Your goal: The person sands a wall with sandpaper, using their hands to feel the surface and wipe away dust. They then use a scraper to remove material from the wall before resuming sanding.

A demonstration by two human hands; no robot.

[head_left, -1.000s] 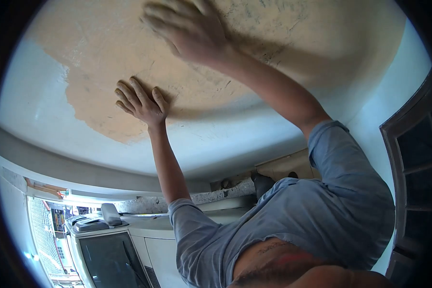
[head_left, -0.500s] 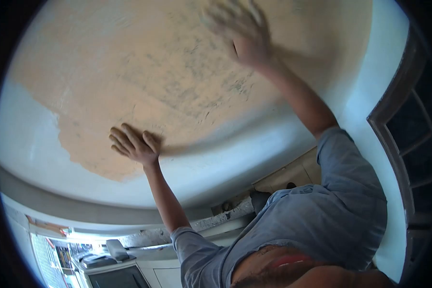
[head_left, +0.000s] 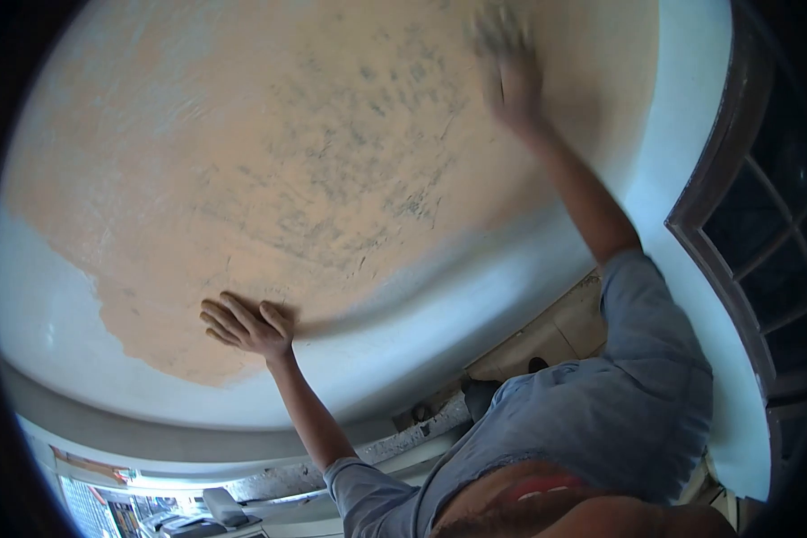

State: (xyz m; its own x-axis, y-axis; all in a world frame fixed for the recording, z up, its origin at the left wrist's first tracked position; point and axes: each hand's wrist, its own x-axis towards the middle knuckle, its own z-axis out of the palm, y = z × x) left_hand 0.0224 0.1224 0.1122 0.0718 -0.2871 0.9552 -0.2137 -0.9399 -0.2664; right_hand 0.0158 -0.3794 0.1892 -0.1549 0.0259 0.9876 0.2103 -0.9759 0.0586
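Note:
Spread fingers of my left hand (head_left: 249,328) lie flat on the wall (head_left: 332,161), with nothing visible in them. Higher up and to the right, my right hand (head_left: 511,76) is at the same wall, its fingertips smeared by motion. A thin dark line shows beside its thumb. Whether anything lies under that palm is hidden. A large orange-beige patch covers most of the wall, with dark grey smudges and scratches in its middle. Pale, bluish-white surface (head_left: 45,269) borders the patch at the left and below. Both hands look dusty.
A brown-framed window or door with dark panes (head_left: 771,233) stands at the right. Below the wall are floor tiles (head_left: 556,336) and a rough grey ledge (head_left: 412,439). At lower left, a cluttered area with a dark grey object (head_left: 224,507) shows. My grey shirt fills the lower right.
My right hand has moved right across the patch. My left hand stays on about the same spot of the wall, while the whole view has shifted a little.

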